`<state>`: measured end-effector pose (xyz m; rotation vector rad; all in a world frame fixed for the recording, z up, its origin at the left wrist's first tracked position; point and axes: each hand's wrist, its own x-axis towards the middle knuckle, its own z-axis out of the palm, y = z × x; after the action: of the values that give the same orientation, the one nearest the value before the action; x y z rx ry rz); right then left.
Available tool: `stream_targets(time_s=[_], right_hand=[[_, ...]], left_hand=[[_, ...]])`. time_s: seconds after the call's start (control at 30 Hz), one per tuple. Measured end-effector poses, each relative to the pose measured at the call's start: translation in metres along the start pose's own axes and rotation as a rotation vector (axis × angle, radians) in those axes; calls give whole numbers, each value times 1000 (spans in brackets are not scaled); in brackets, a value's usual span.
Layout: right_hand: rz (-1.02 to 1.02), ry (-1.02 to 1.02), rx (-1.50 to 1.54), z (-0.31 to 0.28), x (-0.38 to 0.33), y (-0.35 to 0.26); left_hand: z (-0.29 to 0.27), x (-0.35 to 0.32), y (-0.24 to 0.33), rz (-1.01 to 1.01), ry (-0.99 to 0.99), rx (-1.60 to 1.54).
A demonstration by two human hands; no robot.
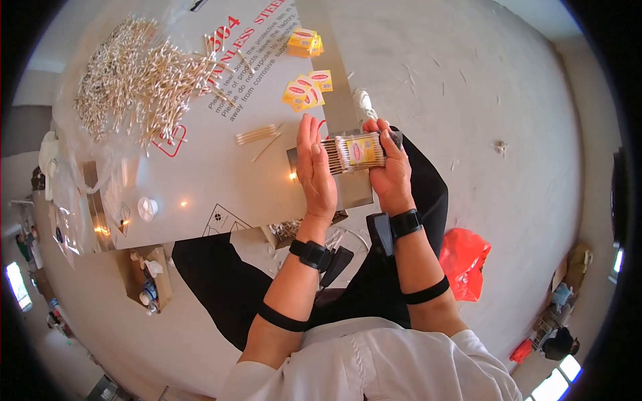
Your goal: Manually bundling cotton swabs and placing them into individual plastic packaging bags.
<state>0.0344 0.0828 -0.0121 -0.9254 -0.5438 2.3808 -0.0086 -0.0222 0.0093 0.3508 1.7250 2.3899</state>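
Observation:
A pack of cotton swabs (360, 151) with a yellow label lies sideways between my hands, just off the table's right edge. My right hand (391, 167) is closed round its right end, with the thumb on top. Against the left ends of the swabs stands my left hand (315, 170), its fingers stretched out straight and its palm turned toward the pack. A few loose cotton swabs (256, 136) lie on the table to the left of my left hand. Beyond them are yellow paper labels (305, 92) in a loose group and a neater stack of labels (304, 43).
A big heap of cotton swabs (144, 80) spills from a clear plastic bag at the table's far left. A small white round piece (147, 208) sits near the front edge. Below are a cardboard box (148, 277) and a red plastic bag (465, 264). Stray swabs litter the floor.

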Motion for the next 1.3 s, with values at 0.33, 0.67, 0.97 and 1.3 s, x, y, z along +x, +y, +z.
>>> stream_targets(time_s=[0.33, 0.67, 0.97, 1.3], right_hand=[[26, -82, 7, -2, -2, -3], [-38, -87, 215, -1, -18, 1], [37, -69, 203, 8, -15, 1], [-18, -84, 131, 11, -19, 2]], left_hand=[[23, 3, -13, 16, -18, -68], [27, -8, -10, 15, -4, 2], [33, -9, -11, -70, -25, -89], [38, -7, -17, -236, 111, -552]])
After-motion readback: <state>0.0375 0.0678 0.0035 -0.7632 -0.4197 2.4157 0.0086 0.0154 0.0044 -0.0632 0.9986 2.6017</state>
